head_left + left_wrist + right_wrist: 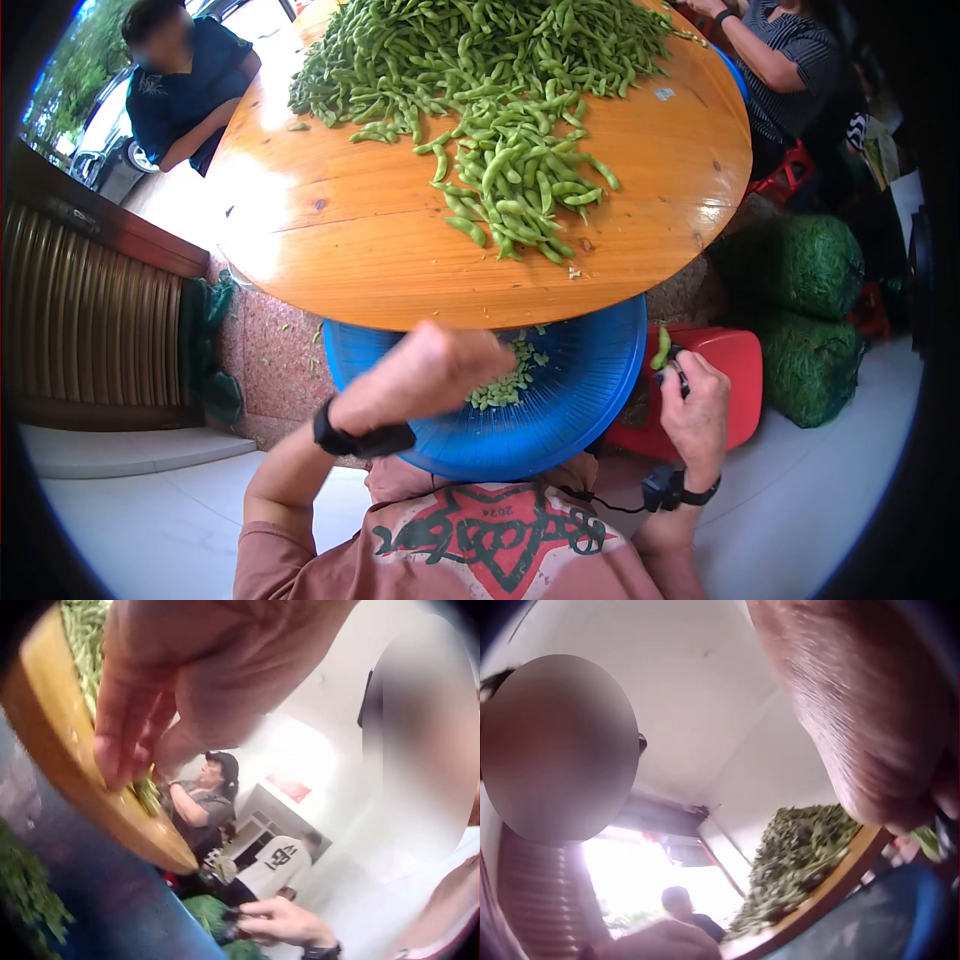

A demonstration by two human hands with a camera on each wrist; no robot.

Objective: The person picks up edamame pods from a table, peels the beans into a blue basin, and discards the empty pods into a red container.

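My left hand (435,365), blurred by motion, hangs over the blue basin (590,420) near the table's front edge. In the left wrist view its fingers (116,742) bend toward the thumb, with green showing by the fingertips; I cannot tell whether it holds a pod. Off to the basin's right, my right hand (695,405) pinches a green soybean pod (661,348) that sticks up from the fingertips. A small dark object (676,372) is at those same fingers. Shelled soybeans (505,388) lie in the basin, partly hidden behind the left hand.
A big heap of soybean pods (480,50) covers the far part of the wooden table (330,250), trailing toward its front edge. A red stool (740,390) and green net sacks (810,360) stand at the right. People sit at the far left (185,90) and far right (775,60).
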